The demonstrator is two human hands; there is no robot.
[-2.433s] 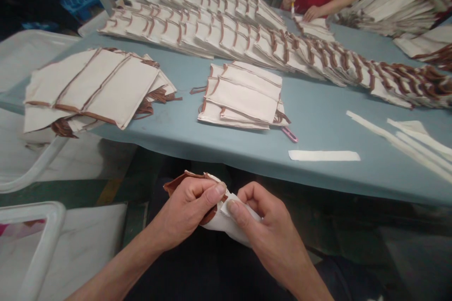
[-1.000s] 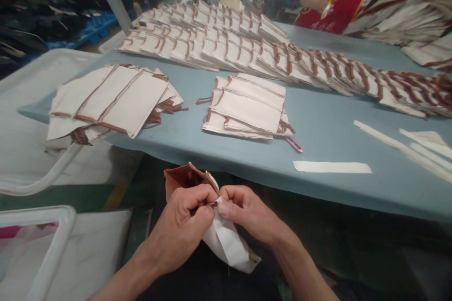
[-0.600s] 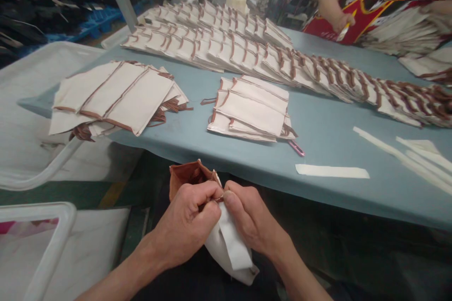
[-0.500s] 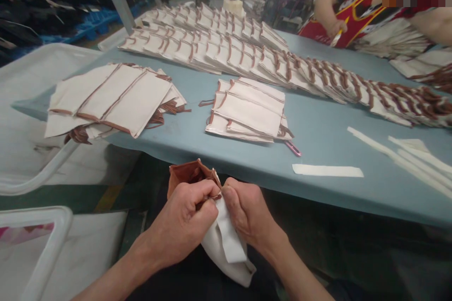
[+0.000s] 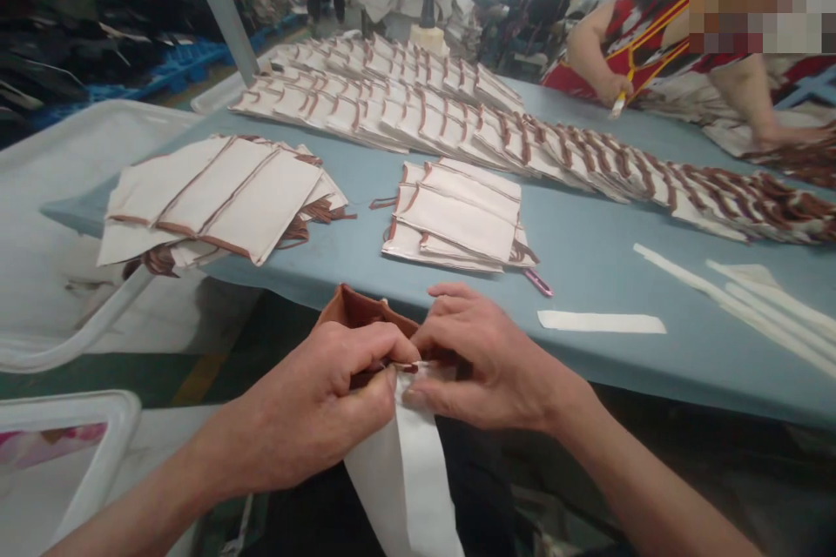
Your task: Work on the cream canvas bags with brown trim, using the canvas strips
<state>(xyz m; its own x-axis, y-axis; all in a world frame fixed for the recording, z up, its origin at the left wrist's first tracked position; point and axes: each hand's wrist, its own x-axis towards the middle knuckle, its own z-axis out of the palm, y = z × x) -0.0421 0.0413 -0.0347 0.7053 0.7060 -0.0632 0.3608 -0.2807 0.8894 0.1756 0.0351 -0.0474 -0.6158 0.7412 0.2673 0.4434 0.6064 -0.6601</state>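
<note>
My left hand (image 5: 313,409) and my right hand (image 5: 487,361) both pinch the top edge of a cream cloth bag (image 5: 408,470) with a brown lining (image 5: 356,309), held below the near edge of the blue table (image 5: 588,235). The thumbs and forefingers meet at the bag's mouth, and the cream body hangs down between my arms. Just beyond my hands, on the table, lies a small stack of flat cream bags with brown trim (image 5: 457,213). Another fanned pile (image 5: 222,196) rests at the table's left corner.
Long overlapping rows of the same bags (image 5: 522,135) cross the far table. Cream fabric strips (image 5: 601,322) and a pink tool (image 5: 536,281) lie at right. A person in a red apron (image 5: 627,61) works opposite. White plastic bins (image 5: 65,418) stand at left.
The bag's cream body has been drawn out longer and now hangs straight down. My hands rose nearer the table edge, and my right hand's fingers spread over the bag's mouth.
</note>
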